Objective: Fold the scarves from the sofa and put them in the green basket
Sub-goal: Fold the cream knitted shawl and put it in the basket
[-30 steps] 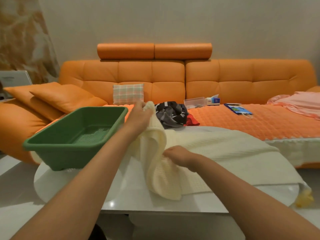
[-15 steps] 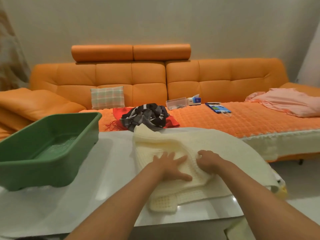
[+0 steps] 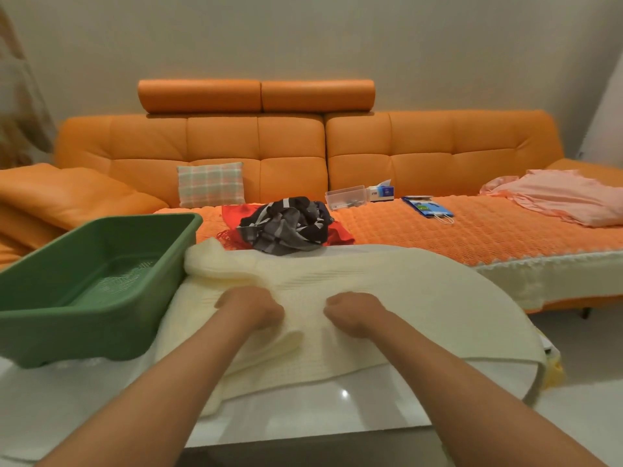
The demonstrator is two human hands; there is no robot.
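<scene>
L hand (image 3: 251,308), flat before, now grips cream scarf (image 3: 421,298).

Left edge of table (image 3: 303,409): blocked by green basket (image 3: 84,313), open top up, one wall just beside cream scarf (image 3: 404,298). Centre to right edge: covered by cream scarf, left hand (image 3: 251,308) and right hand (image 3: 354,311) gripping it mid-table. Near edge: bare strip between forearms. Beyond far edge: dark striped scarf (image 3: 286,227) heaped over red scarf (image 3: 340,234) on sofa (image 3: 438,153).

White table (image 3: 303,419): green basket (image 3: 84,332), cream scarf (image 3: 421,298)
</scene>
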